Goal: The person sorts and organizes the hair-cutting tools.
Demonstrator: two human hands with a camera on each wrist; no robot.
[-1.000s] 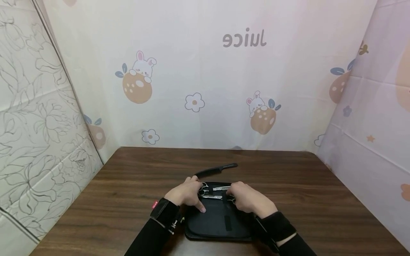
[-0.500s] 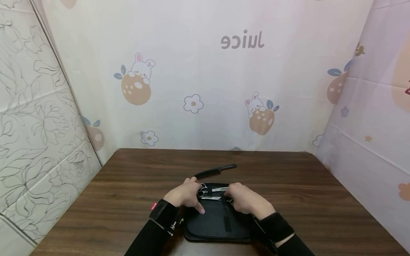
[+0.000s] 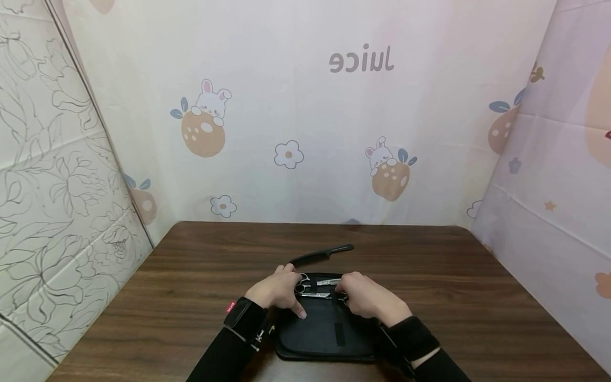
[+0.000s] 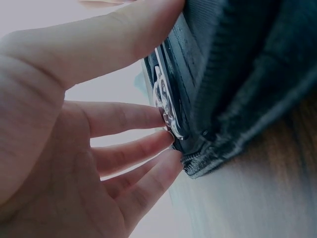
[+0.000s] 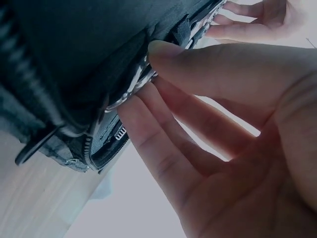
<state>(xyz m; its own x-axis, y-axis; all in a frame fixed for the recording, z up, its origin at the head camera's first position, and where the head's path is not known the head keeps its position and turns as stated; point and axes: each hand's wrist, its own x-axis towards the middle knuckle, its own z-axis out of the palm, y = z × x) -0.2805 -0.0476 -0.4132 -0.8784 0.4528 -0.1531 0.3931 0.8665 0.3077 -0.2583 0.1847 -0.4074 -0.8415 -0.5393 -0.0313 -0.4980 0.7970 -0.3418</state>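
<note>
A black zippered case [image 3: 315, 334] lies on the table with two pairs of metal scissors along its far side. The upper scissors [image 3: 329, 282] have their finger rings at the left; the lower scissors [image 3: 315, 295] have theirs at the right, partly behind my right hand. My left hand [image 3: 277, 291] rests on the case's left edge, thumb on the black cover, extended fingertips beside the ringed handles [image 4: 166, 101]. My right hand [image 3: 374, 300] pinches the lower scissors' handle [image 5: 130, 89] between thumb and fingers, near a black strap. Its fingertips are partly hidden in the head view.
A black comb [image 3: 322, 255] lies on the wooden table [image 3: 429, 265] just beyond the case. Printed cloth [image 3: 286, 106] hangs behind the table and at both sides.
The head view has shifted slightly. Both hands, the case and the scissors keep their places.
</note>
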